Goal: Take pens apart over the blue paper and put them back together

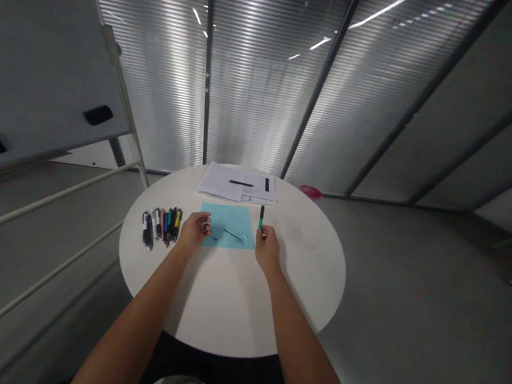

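A blue sheet (pixel 228 218) lies on the round white table (pixel 225 299). On it rest a thin dark rod (pixel 233 235), a small dark part (pixel 215 238) and a small pale piece (pixel 246 238). My right hand (pixel 268 249), at the sheet's right edge, holds a black and green pen (pixel 261 217) upright. Over the sheet's left edge is my left hand (pixel 194 232), its fingers curled around something too small to make out. Several pens (pixel 166 225) in mixed colours lie side by side to the left of my left hand.
Papers (pixel 220 182) with a black pen (pixel 241 183) on top lie at the table's far side. A whiteboard on a white metal frame (pixel 47 199) stands at the left. Behind the table is a glass wall with blinds; a pink object (pixel 311 192) is near its base.
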The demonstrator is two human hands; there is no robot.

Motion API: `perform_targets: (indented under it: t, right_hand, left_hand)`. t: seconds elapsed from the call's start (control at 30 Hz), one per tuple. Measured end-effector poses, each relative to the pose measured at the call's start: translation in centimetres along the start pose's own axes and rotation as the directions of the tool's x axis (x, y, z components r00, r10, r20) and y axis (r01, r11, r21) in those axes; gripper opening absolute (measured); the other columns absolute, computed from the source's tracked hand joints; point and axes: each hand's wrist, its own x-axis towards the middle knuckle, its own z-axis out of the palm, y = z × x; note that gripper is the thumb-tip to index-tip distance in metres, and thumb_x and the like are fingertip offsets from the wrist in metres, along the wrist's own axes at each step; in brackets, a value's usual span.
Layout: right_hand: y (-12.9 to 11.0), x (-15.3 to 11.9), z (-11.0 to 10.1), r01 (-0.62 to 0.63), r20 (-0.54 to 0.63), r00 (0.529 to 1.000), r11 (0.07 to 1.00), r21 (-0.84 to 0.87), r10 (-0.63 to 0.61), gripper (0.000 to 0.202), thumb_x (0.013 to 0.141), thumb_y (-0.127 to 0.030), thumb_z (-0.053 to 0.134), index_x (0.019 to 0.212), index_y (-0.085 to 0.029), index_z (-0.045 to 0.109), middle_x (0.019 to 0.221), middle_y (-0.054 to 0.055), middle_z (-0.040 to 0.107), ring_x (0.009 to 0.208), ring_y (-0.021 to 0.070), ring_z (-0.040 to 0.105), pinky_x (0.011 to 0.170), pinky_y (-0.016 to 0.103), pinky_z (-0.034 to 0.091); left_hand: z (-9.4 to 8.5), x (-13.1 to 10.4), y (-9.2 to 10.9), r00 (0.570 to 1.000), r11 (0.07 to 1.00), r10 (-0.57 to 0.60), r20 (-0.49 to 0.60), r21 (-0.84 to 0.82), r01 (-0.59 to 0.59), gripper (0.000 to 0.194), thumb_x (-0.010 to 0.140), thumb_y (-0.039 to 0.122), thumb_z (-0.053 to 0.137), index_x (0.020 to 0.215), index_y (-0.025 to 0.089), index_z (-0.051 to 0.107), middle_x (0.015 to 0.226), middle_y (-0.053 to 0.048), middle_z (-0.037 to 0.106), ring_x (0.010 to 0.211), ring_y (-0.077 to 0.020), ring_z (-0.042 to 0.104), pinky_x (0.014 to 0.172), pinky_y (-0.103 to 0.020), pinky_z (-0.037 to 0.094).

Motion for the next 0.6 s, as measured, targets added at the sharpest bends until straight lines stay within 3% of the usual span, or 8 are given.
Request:
perform_targets:
  t: [0.1,0.17,0.27,0.33,0.4,0.47,0.6]
  right_hand:
    - [-1.5,0.6,-0.6,-0.023,0.074,0.997,0.99,0.136,0.013,0.02,0.082,-0.033,0.048,0.095,-0.019,0.054,0.079,0.001,0.062,0.069,0.0157,0.058,0.066,0.026,0.044]
    - [-2.7,1.1,-1.1,0.019,0.09,0.995,0.992,0.122,-0.03,0.014,0.078,-0.03,0.05,0.089,-0.021,0.053,0.077,-0.001,0.06,0.07,0.015,0.057,0.065,0.025,0.042]
    - [-3.8,1.6,-1.4,0.063,0.16,0.985,0.997,0.041,-0.069,0.006,0.076,-0.026,0.048,0.08,-0.022,0.052,0.068,-0.004,0.056,0.064,0.0143,0.052,0.06,0.024,0.037]
    - [-3.7,1.5,-1.0,0.073,0.144,0.987,0.997,-0.038,-0.067,0.009,0.078,-0.02,0.043,0.077,-0.022,0.052,0.068,-0.003,0.056,0.065,0.015,0.052,0.061,0.024,0.035]
    - [-3.2,1.1,-0.4,0.062,0.077,0.996,0.988,-0.139,-0.051,0.015,0.078,-0.015,0.04,0.081,-0.022,0.053,0.074,0.0,0.059,0.071,0.0164,0.054,0.063,0.025,0.036]
    - [-2.7,0.5,0.2,0.097,0.085,0.993,0.967,-0.236,-0.079,0.02,0.075,-0.01,0.041,0.086,-0.021,0.054,0.085,0.003,0.062,0.08,0.0172,0.056,0.068,0.026,0.037]
    - [-2.5,-0.2,0.8,0.16,0.169,0.981,0.886,-0.436,-0.094,0.018,0.08,-0.021,0.053,0.097,-0.02,0.061,0.095,0.008,0.065,0.089,0.0206,0.058,0.078,0.029,0.038]
  left_hand:
    - [-0.6,-0.1,-0.3,0.998,0.992,-0.038,0.047,-0.117,0.044,0.025,0.066,0.03,0.06,0.085,0.014,0.063,0.067,-0.001,0.057,0.05,-0.0101,0.05,0.048,-0.025,0.04]
    - [-1.2,-0.1,-0.5,0.998,0.988,-0.045,0.051,-0.148,0.052,0.027,0.066,0.031,0.058,0.086,0.013,0.063,0.067,-0.002,0.057,0.051,-0.0111,0.051,0.048,-0.026,0.041]
    - [-1.9,0.0,-0.7,0.997,0.984,-0.033,0.068,-0.174,0.045,0.029,0.067,0.032,0.057,0.087,0.013,0.064,0.068,-0.003,0.059,0.052,-0.012,0.052,0.051,-0.028,0.043]
    - [-2.0,0.0,-0.8,0.996,0.982,-0.033,0.08,-0.183,0.047,0.028,0.066,0.031,0.056,0.086,0.012,0.065,0.067,-0.004,0.059,0.052,-0.0122,0.051,0.051,-0.028,0.044]
    - [-1.9,0.0,-0.9,0.996,0.982,-0.039,0.086,-0.181,0.054,0.027,0.066,0.03,0.056,0.084,0.012,0.066,0.065,-0.004,0.058,0.052,-0.0123,0.051,0.051,-0.028,0.043]
    - [-1.9,0.0,-1.0,0.995,0.984,-0.041,0.09,-0.17,0.056,0.026,0.065,0.029,0.056,0.082,0.011,0.066,0.063,-0.004,0.058,0.051,-0.0122,0.05,0.051,-0.027,0.042]
    - [-1.7,-0.1,-1.1,0.994,0.99,-0.015,0.105,-0.138,0.03,0.024,0.065,0.028,0.055,0.079,0.012,0.067,0.062,-0.004,0.056,0.051,-0.0117,0.048,0.051,-0.026,0.04]
